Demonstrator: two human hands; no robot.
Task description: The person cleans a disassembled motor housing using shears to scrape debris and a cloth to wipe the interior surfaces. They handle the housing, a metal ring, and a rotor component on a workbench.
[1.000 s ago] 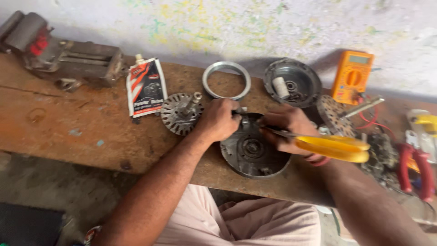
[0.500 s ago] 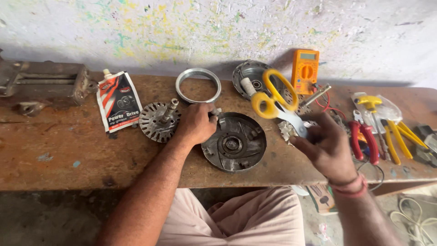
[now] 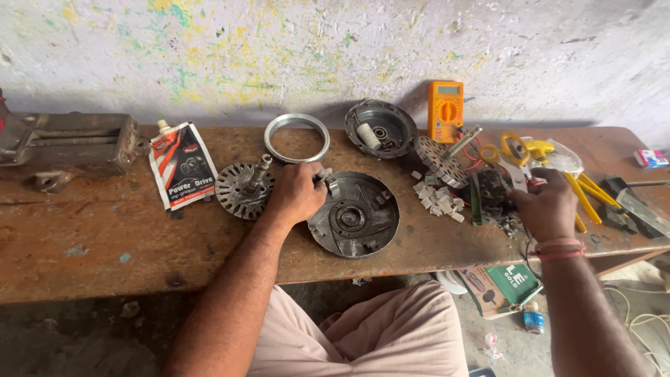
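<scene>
- Left hand [image 3: 296,194]: fingers curled, gripping the rim of the round metal cover [image 3: 354,215], lying flat, hollow upward.
- Right hand [image 3: 548,204]: fingers closed on yellow-handled scissors [image 3: 514,155], handles pointing away toward wall.

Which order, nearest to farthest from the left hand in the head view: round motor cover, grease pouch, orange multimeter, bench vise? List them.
From the left hand:
1. Round motor cover, touched at its left rim.
2. Grease pouch, to the left on the bench.
3. Orange multimeter, back right by the wall.
4. Bench vise, far left end.
</scene>
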